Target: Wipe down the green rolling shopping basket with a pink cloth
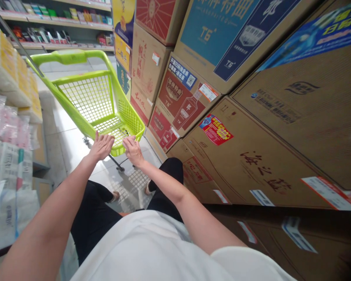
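A lime-green shopping cart (82,113) with a lattice basket stands before me, its handle at the far end. At the basket's near end, my left hand (102,146) has its fingers bent over the rim on the left. My right hand (133,150) is closed on the same rim a little to the right, fingers curled. The rim under both hands is partly hidden by them. Nothing lies in the visible part of the basket.
Stacked cardboard cartons (240,152) wall the right side close by. Plastic-wrapped packs (8,152) are piled along the left. White floor tiles (66,150) run under the cart. Shelves (61,23) of small goods cross the far end.
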A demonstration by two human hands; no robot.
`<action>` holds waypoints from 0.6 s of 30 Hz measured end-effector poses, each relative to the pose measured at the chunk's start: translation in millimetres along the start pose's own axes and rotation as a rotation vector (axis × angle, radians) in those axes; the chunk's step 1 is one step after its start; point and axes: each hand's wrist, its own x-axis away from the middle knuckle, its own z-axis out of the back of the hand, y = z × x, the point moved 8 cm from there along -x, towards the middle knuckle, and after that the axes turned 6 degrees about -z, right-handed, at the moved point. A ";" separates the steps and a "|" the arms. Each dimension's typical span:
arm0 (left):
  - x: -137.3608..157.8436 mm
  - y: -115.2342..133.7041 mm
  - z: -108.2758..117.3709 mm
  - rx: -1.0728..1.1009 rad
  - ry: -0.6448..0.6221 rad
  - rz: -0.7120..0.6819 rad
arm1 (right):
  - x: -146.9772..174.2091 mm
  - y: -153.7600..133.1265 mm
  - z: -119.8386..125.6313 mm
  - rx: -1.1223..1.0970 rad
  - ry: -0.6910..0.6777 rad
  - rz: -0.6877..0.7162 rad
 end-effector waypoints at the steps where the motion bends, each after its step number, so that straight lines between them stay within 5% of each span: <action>1: 1.3 -1.8 -0.3 0.032 0.005 0.014 | -0.2 0.4 3.3 -0.007 -0.037 0.052; 3: 3.0 -5.2 -1.7 0.109 0.025 0.045 | -6.1 11.8 16.6 -0.015 -0.076 0.076; 6: 1.5 -7.8 -6.2 0.263 0.075 0.099 | -18.3 33.3 34.1 -0.010 -0.034 -0.080; 10: -5.0 -4.9 -15.1 0.420 0.103 0.151 | -8.4 16.4 20.5 0.012 0.086 -0.277; 14: -5.7 -2.8 -17.7 0.453 0.097 0.163 | 11.2 -24.6 -5.4 -0.025 0.004 -0.073; 18: -2.0 -3.0 -15.1 0.473 0.126 0.123 | 6.2 0.9 19.9 -0.038 -0.084 0.071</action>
